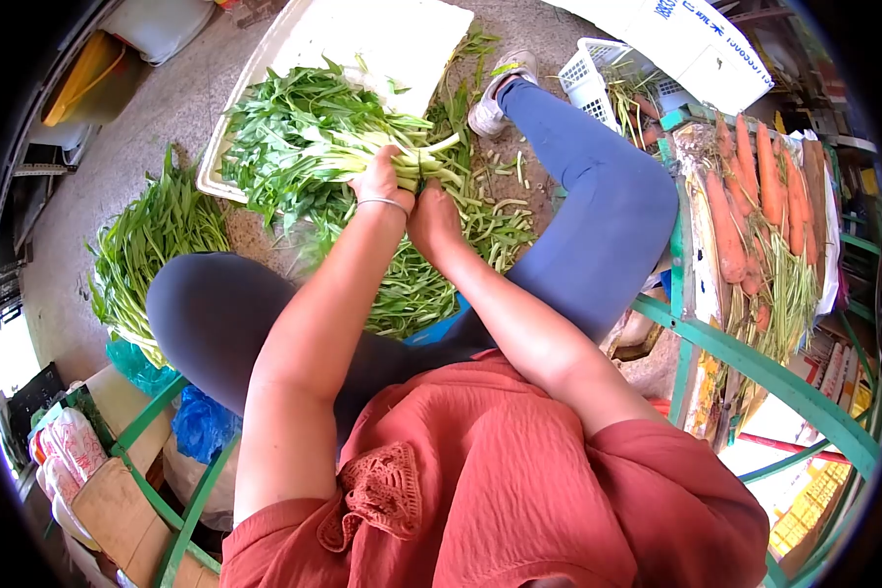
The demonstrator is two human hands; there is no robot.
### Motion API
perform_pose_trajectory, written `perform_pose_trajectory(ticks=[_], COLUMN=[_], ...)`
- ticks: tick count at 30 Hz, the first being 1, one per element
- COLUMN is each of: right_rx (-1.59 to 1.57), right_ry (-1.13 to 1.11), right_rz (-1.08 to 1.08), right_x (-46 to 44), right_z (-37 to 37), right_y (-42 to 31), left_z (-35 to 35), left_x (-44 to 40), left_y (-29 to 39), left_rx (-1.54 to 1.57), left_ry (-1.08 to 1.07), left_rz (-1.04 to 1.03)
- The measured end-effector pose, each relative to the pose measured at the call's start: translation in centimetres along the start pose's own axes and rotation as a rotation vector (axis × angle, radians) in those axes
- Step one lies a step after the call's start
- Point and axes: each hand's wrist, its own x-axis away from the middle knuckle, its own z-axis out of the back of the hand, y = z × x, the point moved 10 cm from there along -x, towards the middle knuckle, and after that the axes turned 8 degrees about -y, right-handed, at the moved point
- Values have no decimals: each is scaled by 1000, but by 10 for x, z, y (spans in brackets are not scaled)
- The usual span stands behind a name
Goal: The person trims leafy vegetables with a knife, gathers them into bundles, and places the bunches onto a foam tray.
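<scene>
A bunch of leafy green stems lies over the near edge of a white foam tray, its pale stem ends pointing right. My left hand is wrapped round the stems near those ends; a bracelet sits on that wrist. Touching it on the right, my right hand is closed at the stems, beside a small dark thing too hidden to name. Cut stem pieces and loose leaves lie on the ground below and right of my hands.
Another bunch of greens rests at the left. Carrots lie on a green-framed stand at the right. A white basket is beyond my right knee. A yellow bucket stands at the upper left.
</scene>
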Motion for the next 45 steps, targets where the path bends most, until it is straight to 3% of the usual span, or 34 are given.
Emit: perform_pose_trajectory(ticks=[1,3,4,8,10,12,16,17,18,21,23,27,30,32,35,42,45], right_rx=[0,-316,-551,-310,-386,-171,-145,-234,-687,-727,-589,-496,-58,20,124,184,166], right_ry=[0,-320,-231,-30,-36,62,-58,-414,-829,-865,-937,-774,37,57,6,82,5], right_rz=[0,-309,-337,20,-20,72,44,-32,-441,-439,-252,-60,284,403,413,536,343], right_x=[-10,-32,-31,-19,-16,8,-1,-35,-1,15,20,8,10,34,50,49,29], right_z=[-9,-84,-93,-64,-52,-7,-22,-95,-121,-128,-133,-116,-25,1,10,13,15], right_y=[12,87,108,71,58,11,3,51,69,74,59,33,-23,-67,-97,-105,-81], left_z=[-2,-8,-17,-21,-26,-25,-25,-23,-23,-33,-42,-46,-39,-35,-27,-34,-38], left_x=[7,11,11,11,24,30,37,38,39,55,60,80,93,97,101,103,98], left_y=[-1,-2,0,8,16,14,18,21,26,50,59,88,100,102,103,92,82], left_rx=[-17,5,25,127,66,123,98,100,99,122,205,396,430,429,371,321,322], left_ry=[20,-24,-75,-225,-210,-171,-236,-217,-204,-229,-363,-466,-519,-529,-459,-386,-408], left_rz=[15,35,52,118,97,134,121,96,68,31,59,53,16,33,-11,20,45])
